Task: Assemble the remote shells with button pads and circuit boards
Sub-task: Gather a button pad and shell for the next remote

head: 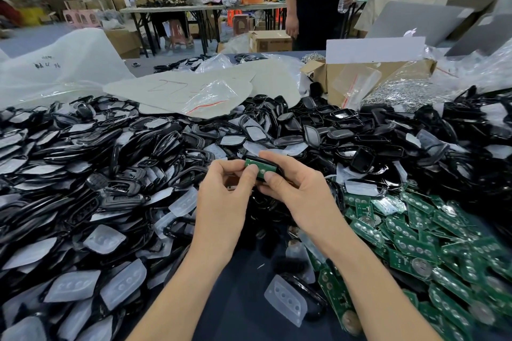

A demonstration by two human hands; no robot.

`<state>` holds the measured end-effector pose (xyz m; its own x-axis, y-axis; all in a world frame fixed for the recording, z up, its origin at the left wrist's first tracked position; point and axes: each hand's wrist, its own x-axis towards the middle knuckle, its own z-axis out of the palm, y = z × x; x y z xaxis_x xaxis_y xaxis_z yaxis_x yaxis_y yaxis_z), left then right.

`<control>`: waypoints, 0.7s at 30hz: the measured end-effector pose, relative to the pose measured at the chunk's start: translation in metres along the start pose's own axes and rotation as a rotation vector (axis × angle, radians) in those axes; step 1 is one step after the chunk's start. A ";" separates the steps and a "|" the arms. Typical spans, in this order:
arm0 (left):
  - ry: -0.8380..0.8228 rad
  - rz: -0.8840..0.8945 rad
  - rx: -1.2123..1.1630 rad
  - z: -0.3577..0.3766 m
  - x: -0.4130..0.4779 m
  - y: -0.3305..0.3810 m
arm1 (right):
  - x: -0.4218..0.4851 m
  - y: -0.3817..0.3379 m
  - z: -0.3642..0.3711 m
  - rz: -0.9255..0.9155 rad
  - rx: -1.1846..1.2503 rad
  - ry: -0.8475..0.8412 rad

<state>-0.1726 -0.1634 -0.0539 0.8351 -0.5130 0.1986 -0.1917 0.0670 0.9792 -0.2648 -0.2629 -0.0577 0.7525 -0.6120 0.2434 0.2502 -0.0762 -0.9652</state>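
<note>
both my hands met over the middle of the table (pixel 241 299). between them was one black shell (pixel 278 168) with one green board (pixel 259 166) seated in it, face up. my left hand (pixel 221 194) was curled, its thumb and fingers pinching the shell's left end, thumb tip on the board. my right hand (pixel 296 191) was curled round the right end, thumb pressing the board's right part.

a clear bag (pixel 55 66) far left carried dark handwriting i could not read. a grey sheet (pixel 177 88) bore a red scribble, also unreadable.

loose shells (pixel 171 144) were heaped to the left and ahead, clear pads (pixel 123 284) lay mixed among them, and green boards (pixel 415 249) were piled on the right, all too many to count. one open cardboard box (pixel 360 77) stood beyond the heaps.
</note>
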 end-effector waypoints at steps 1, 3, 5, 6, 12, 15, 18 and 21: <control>0.006 -0.005 -0.001 0.000 0.000 0.000 | 0.000 0.000 0.000 0.002 -0.004 -0.001; 0.016 -0.011 0.001 0.000 -0.001 0.001 | -0.001 0.000 0.000 0.003 -0.014 -0.005; 0.017 -0.009 -0.007 0.001 -0.001 0.001 | -0.001 -0.001 0.000 0.004 -0.006 -0.004; 0.013 -0.011 -0.017 0.001 -0.001 0.002 | -0.001 -0.002 0.001 0.006 0.011 -0.001; -0.058 0.042 0.019 -0.003 0.001 0.001 | -0.002 -0.005 0.000 0.018 0.050 0.008; -0.072 0.077 0.038 -0.004 0.001 -0.002 | -0.002 -0.005 -0.003 0.016 -0.038 0.026; -0.075 0.111 0.097 -0.004 0.002 -0.003 | -0.002 -0.002 -0.006 0.021 -0.194 0.019; -0.144 0.123 0.167 -0.009 0.004 -0.001 | -0.002 0.000 -0.006 0.053 -0.350 0.009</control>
<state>-0.1645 -0.1578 -0.0538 0.7203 -0.6272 0.2962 -0.3803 0.0000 0.9249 -0.2702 -0.2667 -0.0591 0.7534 -0.6288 0.1926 -0.0141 -0.3082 -0.9512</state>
